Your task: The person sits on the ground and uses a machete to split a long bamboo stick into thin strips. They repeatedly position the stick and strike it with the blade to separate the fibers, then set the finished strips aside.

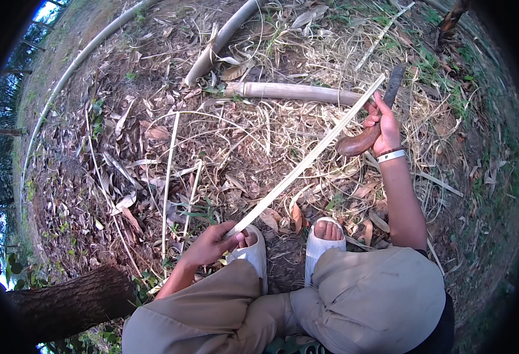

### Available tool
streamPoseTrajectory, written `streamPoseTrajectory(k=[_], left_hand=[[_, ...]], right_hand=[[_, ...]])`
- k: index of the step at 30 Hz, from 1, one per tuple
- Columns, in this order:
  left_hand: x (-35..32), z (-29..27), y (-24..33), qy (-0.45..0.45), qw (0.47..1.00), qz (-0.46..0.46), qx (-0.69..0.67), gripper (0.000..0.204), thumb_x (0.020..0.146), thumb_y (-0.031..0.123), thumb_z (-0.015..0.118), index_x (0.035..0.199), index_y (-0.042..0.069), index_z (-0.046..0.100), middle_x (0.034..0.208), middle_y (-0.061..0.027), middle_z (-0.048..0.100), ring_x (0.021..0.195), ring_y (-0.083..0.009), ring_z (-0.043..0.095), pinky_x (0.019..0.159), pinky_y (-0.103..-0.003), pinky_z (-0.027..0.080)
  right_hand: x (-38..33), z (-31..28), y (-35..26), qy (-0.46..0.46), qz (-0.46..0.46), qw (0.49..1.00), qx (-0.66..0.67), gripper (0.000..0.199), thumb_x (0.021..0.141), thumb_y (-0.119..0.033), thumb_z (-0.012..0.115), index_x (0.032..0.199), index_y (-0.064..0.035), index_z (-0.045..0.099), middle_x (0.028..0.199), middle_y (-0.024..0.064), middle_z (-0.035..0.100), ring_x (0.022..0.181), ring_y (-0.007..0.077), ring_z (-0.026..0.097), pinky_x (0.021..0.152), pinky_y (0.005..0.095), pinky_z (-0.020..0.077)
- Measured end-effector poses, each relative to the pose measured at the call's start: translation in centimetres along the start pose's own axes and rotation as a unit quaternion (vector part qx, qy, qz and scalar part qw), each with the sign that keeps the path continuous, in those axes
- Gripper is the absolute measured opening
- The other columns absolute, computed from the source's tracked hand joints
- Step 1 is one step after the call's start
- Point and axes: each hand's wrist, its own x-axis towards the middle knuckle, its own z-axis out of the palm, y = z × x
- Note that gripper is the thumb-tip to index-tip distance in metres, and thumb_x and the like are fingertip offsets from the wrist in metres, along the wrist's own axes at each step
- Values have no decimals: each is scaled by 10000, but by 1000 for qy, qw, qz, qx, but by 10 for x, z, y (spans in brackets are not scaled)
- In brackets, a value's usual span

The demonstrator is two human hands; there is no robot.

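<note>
A long pale split bamboo strip [309, 158] runs slantwise from above my left foot up to the right. My left hand [212, 245] pinches its near end between thumb and fingers, close to my left knee. My right hand [386, 127] is wrapped round the curved brown wooden handle of a knife [359, 143]. The dark blade points up and away from me, past the thumb. Near its far end, the strip passes by the fingers of my right hand; whether they press on it I cannot tell.
Cut bamboo poles [298, 92] lie ahead, another pole [221, 44] behind them. Thin strips [171, 177] and curly shavings cover the leafy ground. A log [76, 298] is at lower left. My feet in white sandals [324, 239] stand below the strip.
</note>
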Motion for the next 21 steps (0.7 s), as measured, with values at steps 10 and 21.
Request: streamPoseTrajectory(k=[10, 21], left_hand=[[44, -2, 21, 89, 987, -29, -128, 309, 1029, 241, 515, 1165, -10, 634, 780, -13, 664, 584, -32, 447, 528, -200, 359], [45, 15, -21, 204, 977, 62, 16, 185, 965, 138, 572, 990, -38, 628, 646, -53, 638, 559, -147, 596, 530, -339, 474]], right_hand=[[-129, -29, 74, -181, -155, 844, -480, 406, 1013, -420, 497, 866, -47, 559, 569, 85, 568, 449, 196, 517, 433, 324, 391], [-178, -7, 127, -299, -250, 594, -704, 394, 944, -464, 575, 886, -74, 567, 586, 140, 605, 525, 374, 612, 482, 476, 465]])
